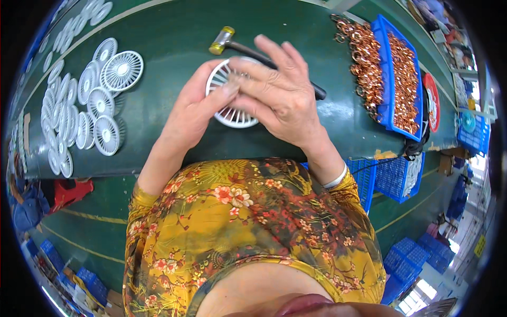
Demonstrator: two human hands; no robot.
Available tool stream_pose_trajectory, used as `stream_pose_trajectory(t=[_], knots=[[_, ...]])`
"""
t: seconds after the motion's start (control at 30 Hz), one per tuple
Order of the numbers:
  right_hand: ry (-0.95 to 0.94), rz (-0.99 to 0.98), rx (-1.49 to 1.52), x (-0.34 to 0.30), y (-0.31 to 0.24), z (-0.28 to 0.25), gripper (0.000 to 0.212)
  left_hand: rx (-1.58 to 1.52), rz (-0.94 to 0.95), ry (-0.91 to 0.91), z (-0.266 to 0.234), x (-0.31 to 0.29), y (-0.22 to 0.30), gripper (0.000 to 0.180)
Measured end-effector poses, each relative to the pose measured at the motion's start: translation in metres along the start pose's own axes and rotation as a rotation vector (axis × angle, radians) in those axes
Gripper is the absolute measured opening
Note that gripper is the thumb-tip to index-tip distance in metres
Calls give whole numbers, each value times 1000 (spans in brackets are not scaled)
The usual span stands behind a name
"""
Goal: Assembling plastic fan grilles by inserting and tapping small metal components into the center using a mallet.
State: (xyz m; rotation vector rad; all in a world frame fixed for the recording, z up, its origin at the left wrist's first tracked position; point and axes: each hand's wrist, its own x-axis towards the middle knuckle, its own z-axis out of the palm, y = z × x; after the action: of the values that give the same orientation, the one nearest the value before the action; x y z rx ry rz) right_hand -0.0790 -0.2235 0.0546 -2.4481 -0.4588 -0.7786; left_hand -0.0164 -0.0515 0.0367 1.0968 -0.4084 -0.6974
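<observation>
A white round plastic piece with radial spokes (237, 120) is held over the green table, in front of my chest. My left hand (193, 108) is closed on its left side, thumb lying across its face. My right hand (288, 100) covers its upper right part. The right fingertips come together near the middle of the piece, smeared by motion, while two other fingers stretch outward. Whatever lies between those fingertips is hidden. Just beyond my hands lies a mallet (222, 42) with a yellow-ended head, its black handle passing behind my right hand.
Many similar white spoked pieces (101, 103) lie in loose piles on the left. At the right, copper-coloured rings (365, 63) are heaped beside a blue tray (387, 79) filled with more. A red round container (432, 103) stands past it. Blue crates (400, 177) sit below the table edge.
</observation>
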Motion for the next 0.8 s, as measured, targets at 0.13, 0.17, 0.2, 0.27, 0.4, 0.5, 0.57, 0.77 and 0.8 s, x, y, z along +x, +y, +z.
stream_pose_trajectory(t=[0.13, 0.17, 0.2, 0.27, 0.4, 0.5, 0.57, 0.77, 0.8], knots=[[-169, -33, 337, -4, 14, -14, 35, -23, -94, -107, 4, -5, 5, 49], [-200, -21, 442, -7, 21, -12, 32, -4, -91, -113, 5, -5, 4, 49], [-263, 78, 594, -8, 24, -16, 31, 16, -84, -111, 5, -4, 3, 48], [-285, 139, 688, -8, 36, -22, 29, 60, -68, -93, 7, -3, 0, 46], [-155, 173, 163, -1, 54, -39, 30, 159, -3, 1, 10, 0, -3, 42], [-165, 5, 187, 2, 36, -30, 39, 115, -30, 16, 6, 5, -10, 41], [-149, -35, 134, -2, 30, -15, 35, 43, -62, 14, 5, 4, -14, 38], [-11, 97, 84, -6, 18, 2, 25, -64, -61, 114, 4, 5, -17, 34], [17, 93, 88, -4, 16, 4, 25, -64, -54, 112, 4, 7, -15, 34]])
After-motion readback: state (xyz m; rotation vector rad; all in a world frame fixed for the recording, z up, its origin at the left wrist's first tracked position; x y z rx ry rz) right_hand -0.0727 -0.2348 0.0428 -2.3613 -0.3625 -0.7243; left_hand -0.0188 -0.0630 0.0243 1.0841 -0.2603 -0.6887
